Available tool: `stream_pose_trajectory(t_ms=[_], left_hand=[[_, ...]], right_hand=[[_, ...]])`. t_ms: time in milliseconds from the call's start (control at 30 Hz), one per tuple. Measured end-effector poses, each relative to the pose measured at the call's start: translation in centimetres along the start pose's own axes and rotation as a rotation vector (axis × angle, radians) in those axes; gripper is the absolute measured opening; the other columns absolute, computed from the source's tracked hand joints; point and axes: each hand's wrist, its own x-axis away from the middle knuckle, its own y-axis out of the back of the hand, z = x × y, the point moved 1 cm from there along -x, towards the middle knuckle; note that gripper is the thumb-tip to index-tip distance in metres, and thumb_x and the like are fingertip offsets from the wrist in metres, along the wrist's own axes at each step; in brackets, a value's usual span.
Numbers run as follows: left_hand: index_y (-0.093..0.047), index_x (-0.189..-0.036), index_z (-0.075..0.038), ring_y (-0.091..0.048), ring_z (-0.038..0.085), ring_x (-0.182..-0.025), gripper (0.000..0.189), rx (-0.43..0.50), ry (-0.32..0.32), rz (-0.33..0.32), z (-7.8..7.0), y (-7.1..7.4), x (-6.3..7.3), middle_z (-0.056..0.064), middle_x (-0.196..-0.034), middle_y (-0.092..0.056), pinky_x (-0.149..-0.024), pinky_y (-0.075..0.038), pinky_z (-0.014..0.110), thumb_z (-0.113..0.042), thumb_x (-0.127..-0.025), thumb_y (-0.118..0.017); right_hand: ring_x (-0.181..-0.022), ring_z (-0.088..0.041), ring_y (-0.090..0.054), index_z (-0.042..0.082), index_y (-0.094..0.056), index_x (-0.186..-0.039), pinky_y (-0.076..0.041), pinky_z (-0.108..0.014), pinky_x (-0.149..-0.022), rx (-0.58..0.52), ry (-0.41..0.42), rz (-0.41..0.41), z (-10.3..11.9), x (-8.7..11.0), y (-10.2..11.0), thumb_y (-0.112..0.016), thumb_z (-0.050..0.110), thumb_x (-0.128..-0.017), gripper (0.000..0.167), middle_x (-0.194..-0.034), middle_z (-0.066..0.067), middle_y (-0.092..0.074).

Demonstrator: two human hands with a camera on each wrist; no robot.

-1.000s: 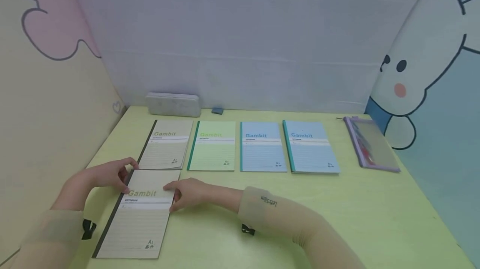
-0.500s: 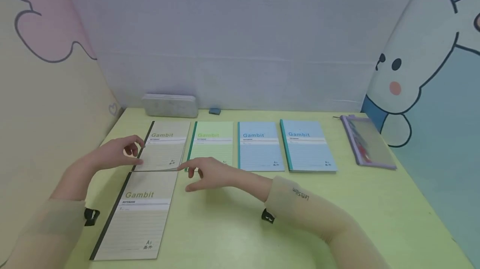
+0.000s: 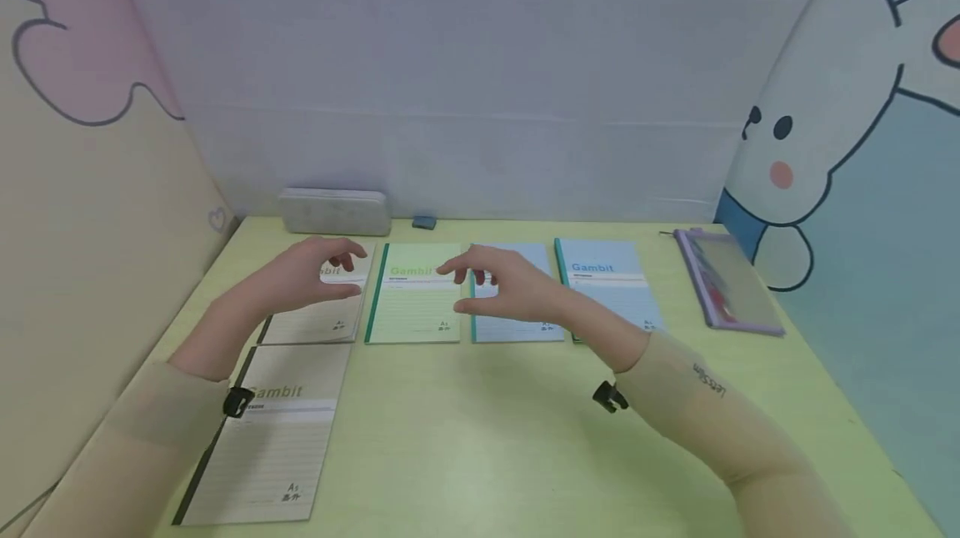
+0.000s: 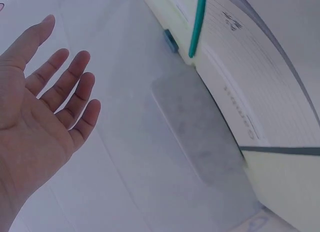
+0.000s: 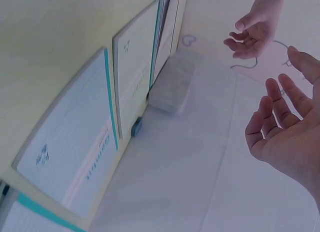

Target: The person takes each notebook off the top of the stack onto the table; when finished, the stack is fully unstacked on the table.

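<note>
In the head view my left hand (image 3: 311, 271) hovers over the back grey notebook (image 3: 307, 328), its fingers loosely bent around nothing. My right hand (image 3: 510, 284) hangs above the blue notebook (image 3: 517, 331) beside the green notebook (image 3: 412, 313), likewise holding nothing. Both wrist views show the fingers spread and relaxed, apart from any notebook. A second grey notebook (image 3: 277, 455) with a dark spine lies at the front left, partly behind my left sleeve. To the right is another blue notebook (image 3: 607, 263), partly covered by my right wrist.
A grey pencil case (image 3: 335, 213) stands at the back left against the wall. Right of it lies a small blue eraser-like block (image 3: 423, 223). A clear pouch with purple edging (image 3: 727, 279) rests near the table's right edge. Walls border the table (image 3: 487, 429) at the back and sides.
Both hands have let go of the front grey notebook and risen from it. The right hand has moved right and back; the left hand has moved back and right.
</note>
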Motion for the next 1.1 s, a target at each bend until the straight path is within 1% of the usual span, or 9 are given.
stream_pose_trajectory(t_ms=[100, 200, 333, 433, 633, 767, 833, 933, 1100], left_hand=[[-0.055, -0.127, -0.014, -0.056, 0.020, -0.100, 0.050, -0.007, -0.049, -0.002, -1.8, -0.4, -1.3, 0.002, -0.107, -0.062, -0.088, -0.045, 0.043, -0.032, -0.083, -0.072], [-0.054, -0.129, -0.015, -0.055, 0.020, -0.102, 0.054, -0.013, -0.086, -0.007, -3.6, -0.7, -2.4, 0.000, -0.107, -0.061, -0.089, -0.044, 0.042, -0.034, -0.082, -0.072], [-0.052, -0.132, -0.019, -0.051, 0.023, -0.108, 0.057, 0.004, -0.105, -0.023, -6.0, -1.4, -3.8, 0.000, -0.110, -0.061, -0.094, -0.041, 0.044, -0.037, -0.083, -0.071], [-0.050, -0.135, -0.019, -0.048, 0.025, -0.115, 0.060, 0.037, -0.113, -0.042, -7.7, -2.4, -4.8, 0.002, -0.116, -0.060, -0.097, -0.038, 0.047, -0.040, -0.082, -0.071], [-0.045, -0.140, -0.021, -0.042, 0.023, -0.125, 0.069, 0.100, -0.132, -0.099, -10.4, -5.5, -7.4, -0.001, -0.130, -0.055, -0.105, -0.030, 0.049, -0.051, -0.082, -0.067], [-0.042, -0.142, -0.022, -0.037, 0.022, -0.130, 0.076, 0.152, -0.142, -0.132, -12.3, -7.6, -9.1, -0.003, -0.138, -0.049, -0.107, -0.028, 0.050, -0.057, -0.079, -0.067], [-0.040, -0.143, -0.022, -0.036, 0.022, -0.131, 0.077, 0.173, -0.150, -0.136, -13.1, -8.6, -10.0, -0.003, -0.141, -0.046, -0.107, -0.029, 0.050, -0.057, -0.079, -0.066], [-0.036, -0.146, -0.023, -0.033, 0.022, -0.134, 0.079, 0.201, -0.141, -0.129, -14.1, -10.3, -11.3, -0.003, -0.146, -0.041, -0.107, -0.029, 0.049, -0.056, -0.080, -0.067], [-0.029, -0.149, -0.024, -0.028, 0.027, -0.138, 0.086, 0.288, -0.110, -0.106, -15.2, -12.8, -13.7, -0.002, -0.151, -0.034, -0.108, -0.027, 0.054, -0.052, -0.079, -0.070]], right_hand=[[-0.083, -0.010, -0.048, 0.021, -0.057, -0.127, -0.044, -0.028, -0.072, 0.049, 0.011, -0.056, -0.9, 1.4, 2.1, -0.071, 0.026, -0.085, 0.044, -0.101, 0.009, -0.058], [-0.085, -0.010, -0.047, 0.021, -0.057, -0.127, -0.044, -0.030, -0.072, 0.082, -0.009, -0.094, -1.8, 2.8, 3.9, -0.071, 0.027, -0.085, 0.045, -0.105, 0.009, -0.058], [-0.088, -0.010, -0.048, 0.021, -0.056, -0.128, -0.044, -0.031, -0.074, 0.125, -0.054, -0.133, -3.4, 4.7, 5.8, -0.071, 0.029, -0.085, 0.046, -0.110, 0.009, -0.059], [-0.089, -0.010, -0.048, 0.022, -0.055, -0.128, -0.044, -0.031, -0.075, 0.151, -0.091, -0.162, -4.7, 6.3, 6.8, -0.072, 0.027, -0.084, 0.047, -0.113, 0.008, -0.060], [-0.096, -0.013, -0.050, 0.018, -0.055, -0.129, -0.044, -0.032, -0.077, 0.205, -0.165, -0.239, -7.7, 9.6, 8.4, -0.073, 0.022, -0.084, 0.049, -0.118, 0.000, -0.060], [-0.101, -0.019, -0.051, 0.015, -0.054, -0.131, -0.043, -0.036, -0.079, 0.226, -0.248, -0.278, -10.0, 11.7, 9.3, -0.072, 0.022, -0.085, 0.050, -0.123, -0.006, -0.059], [-0.103, -0.022, -0.050, 0.014, -0.053, -0.132, -0.043, -0.039, -0.080, 0.222, -0.291, -0.292, -11.1, 12.6, 9.6, -0.071, 0.021, -0.086, 0.050, -0.126, -0.007, -0.057], [-0.107, -0.024, -0.048, 0.012, -0.050, -0.135, -0.042, -0.043, -0.083, 0.203, -0.359, -0.300, -12.7, 13.9, 9.9, -0.070, 0.021, -0.087, 0.053, -0.131, -0.008, -0.053], [-0.115, -0.034, -0.046, 0.012, -0.045, -0.139, -0.042, -0.053, -0.090, 0.176, -0.476, -0.263, -14.9, 15.5, 10.1, -0.068, 0.029, -0.088, 0.059, -0.138, -0.014, -0.045]])
